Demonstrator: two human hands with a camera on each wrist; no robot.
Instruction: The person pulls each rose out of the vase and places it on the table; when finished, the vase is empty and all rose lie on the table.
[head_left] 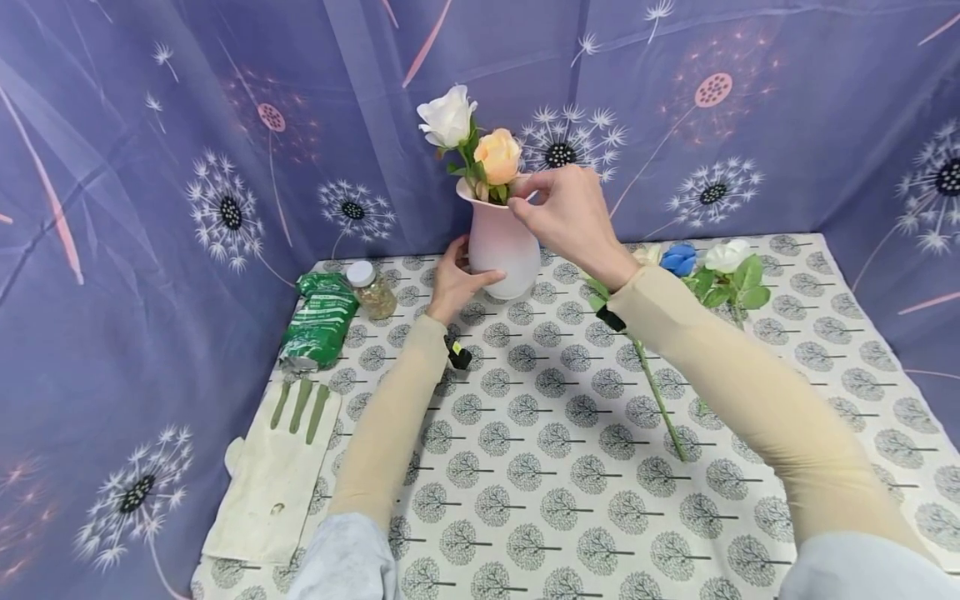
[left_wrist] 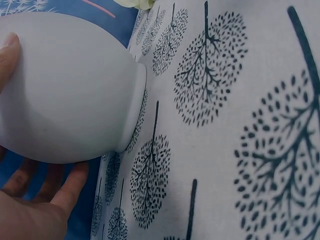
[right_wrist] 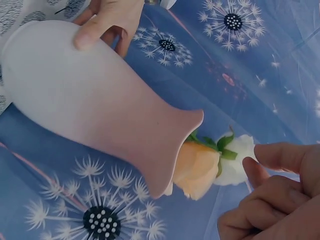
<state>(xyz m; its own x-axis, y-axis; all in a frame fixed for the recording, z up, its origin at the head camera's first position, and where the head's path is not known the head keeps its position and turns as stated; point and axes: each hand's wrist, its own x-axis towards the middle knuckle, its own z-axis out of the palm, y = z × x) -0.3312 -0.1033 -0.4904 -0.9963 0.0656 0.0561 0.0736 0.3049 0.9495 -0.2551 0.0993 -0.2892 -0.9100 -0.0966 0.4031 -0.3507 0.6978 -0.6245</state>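
Observation:
A vase [head_left: 506, 254], pink at its flared mouth and white below, stands upright near the back of the table. My left hand [head_left: 456, 282] grips its lower body, thumb across the front and fingers around the far side, as the left wrist view also shows. A white rose [head_left: 447, 117] and a shorter peach rose [head_left: 498, 156] stand in the vase, their lower stems hidden inside. Beside the rim is my right hand [head_left: 566, 212], fingers loosely bent. In the right wrist view its thumb and index finger are slightly apart, with nothing seen between them.
Right of the vase lie a blue rose [head_left: 678, 259], a white rose [head_left: 727, 255] and long stems, partly behind my right forearm. On the left are a green packet [head_left: 321, 321], a white-lidded jar [head_left: 372, 292] and a pale glove [head_left: 273, 475]. A curtain [head_left: 465, 50] hangs behind.

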